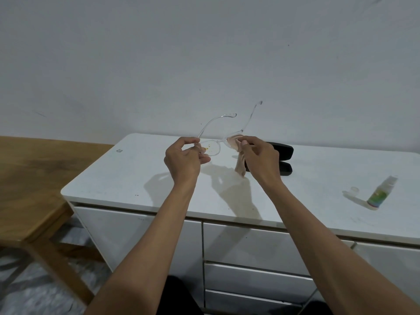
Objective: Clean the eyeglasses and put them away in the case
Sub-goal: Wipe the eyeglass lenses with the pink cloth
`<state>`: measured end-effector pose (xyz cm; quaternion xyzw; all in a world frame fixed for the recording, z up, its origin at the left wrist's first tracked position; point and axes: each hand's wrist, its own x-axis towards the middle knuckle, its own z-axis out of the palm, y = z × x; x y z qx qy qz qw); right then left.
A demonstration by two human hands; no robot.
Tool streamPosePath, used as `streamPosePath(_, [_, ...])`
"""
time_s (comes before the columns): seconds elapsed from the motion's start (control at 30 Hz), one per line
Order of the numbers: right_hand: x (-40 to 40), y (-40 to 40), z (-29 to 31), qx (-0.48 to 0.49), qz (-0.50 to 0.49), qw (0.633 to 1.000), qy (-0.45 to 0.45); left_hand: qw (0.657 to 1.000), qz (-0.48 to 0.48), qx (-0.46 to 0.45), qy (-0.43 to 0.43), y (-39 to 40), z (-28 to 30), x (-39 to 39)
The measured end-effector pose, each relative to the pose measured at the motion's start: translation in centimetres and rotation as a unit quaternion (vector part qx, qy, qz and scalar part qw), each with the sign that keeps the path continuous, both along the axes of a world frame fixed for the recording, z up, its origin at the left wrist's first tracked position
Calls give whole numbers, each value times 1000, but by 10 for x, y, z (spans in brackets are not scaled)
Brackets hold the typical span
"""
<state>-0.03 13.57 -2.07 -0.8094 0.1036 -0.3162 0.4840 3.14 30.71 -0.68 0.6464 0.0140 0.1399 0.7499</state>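
Clear-framed eyeglasses (217, 148) hang in the air above the white cabinet top (141, 176), temples unfolded and pointing away from me. My left hand (185, 159) pinches the frame at its left lens, which carries yellow specks. My right hand (259, 159) presses a beige cloth (237, 153) against the right lens, with the cloth's tail dangling below. Behind my right hand a black glasses case (283, 155) lies open on the cabinet, partly hidden.
A small spray bottle (380, 193) stands at the right of the cabinet top, its clear cap (354, 190) beside it. A wooden table (29, 189) adjoins the cabinet on the left. Drawers front the cabinet below. A plain wall rises behind.
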Motion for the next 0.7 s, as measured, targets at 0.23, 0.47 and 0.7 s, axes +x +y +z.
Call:
streamPosePath(0.23, [-3, 9, 4, 230, 14, 971, -57, 1000, -15, -5, -2, -1, 9, -2])
streamPosePath(0.47, [-5, 18, 9, 246, -9, 967, -68, 1000, -12, 0, -4, -4, 8, -5])
streamPosePath(0.7, [-8, 16, 14, 283, 6, 958, -33, 1000, 9, 6, 4, -4, 2, -4])
